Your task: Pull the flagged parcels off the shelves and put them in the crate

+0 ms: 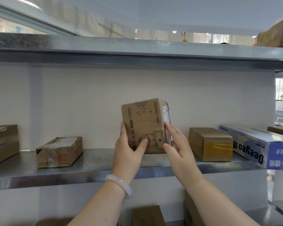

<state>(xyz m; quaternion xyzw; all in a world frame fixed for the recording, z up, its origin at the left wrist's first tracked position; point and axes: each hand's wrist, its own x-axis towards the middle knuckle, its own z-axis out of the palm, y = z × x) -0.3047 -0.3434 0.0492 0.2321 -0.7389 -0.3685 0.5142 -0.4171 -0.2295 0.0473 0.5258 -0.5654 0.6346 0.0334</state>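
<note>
I have the printed cardboard box point(144, 124) between both hands over the middle shelf point(91, 163). It stands on end, tipped a little, and I cannot tell whether its bottom edge touches the shelf. My left hand point(129, 149) (the one with the pale bracelet point(119, 185)) grips it, thumb on the printed front and fingers point(122, 128) curled round the left edge. My right hand point(178, 147) lies against the right side, fingers nearly straight and pressed flat on the taped face. On the same shelf a taped box point(59, 152) sits well to the left, a plain brown box point(210, 144) near on the right, and a blue and white carton point(258, 144) just beyond it.
</note>
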